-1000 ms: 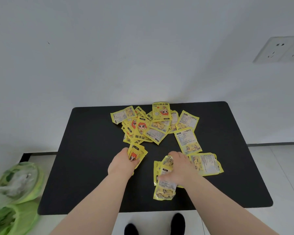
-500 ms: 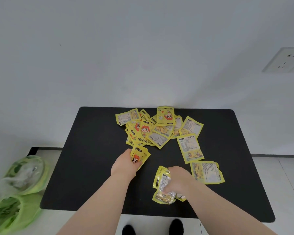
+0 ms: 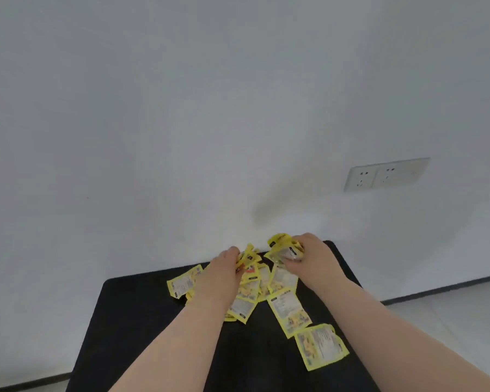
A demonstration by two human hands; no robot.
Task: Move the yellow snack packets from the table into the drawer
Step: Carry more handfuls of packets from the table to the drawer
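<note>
Several yellow snack packets (image 3: 290,312) lie scattered on the black table (image 3: 142,312), most in a loose heap near its far edge. My left hand (image 3: 224,268) is raised over the heap and grips a small bunch of packets (image 3: 248,257). My right hand (image 3: 309,256) is lifted over the far right of the heap and holds a crumpled bunch of packets (image 3: 283,247). Two packets lie apart at the near right, one of them (image 3: 320,349) closest to me. No drawer is in view.
A white wall rises right behind the table. A double wall socket (image 3: 385,174) sits on the wall at the right. Pale tiled floor (image 3: 447,315) shows to the right of the table.
Both hands have lifted their bunches of packets off the table and moved away from me toward the far edge. The camera has tilted up, so the wall fills most of the view.
</note>
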